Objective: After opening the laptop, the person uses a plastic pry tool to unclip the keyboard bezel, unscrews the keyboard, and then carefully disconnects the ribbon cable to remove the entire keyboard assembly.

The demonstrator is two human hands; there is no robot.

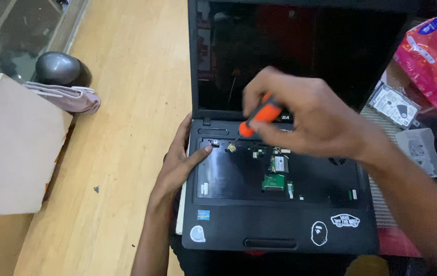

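Observation:
An open black laptop [280, 230] lies in front of me with its keyboard taken out, so green circuit boards [273, 181] show in the bare tray. My right hand [305, 115] grips an orange-handled screwdriver [260, 118], its tip down at a small brass part [232, 147] near the tray's upper left. My left hand [180, 163] rests on the laptop's left edge, thumb pressed onto the tray's corner. The dark screen [300, 46] stands upright behind.
A wooden floor [121, 128] lies to the left, with a beige box [14, 148], a pale bag [70, 97] and a dark round helmet [60, 69]. To the right lie a bare hard drive [395, 105], a grey bracket [423, 151] and a pink packet [433, 56].

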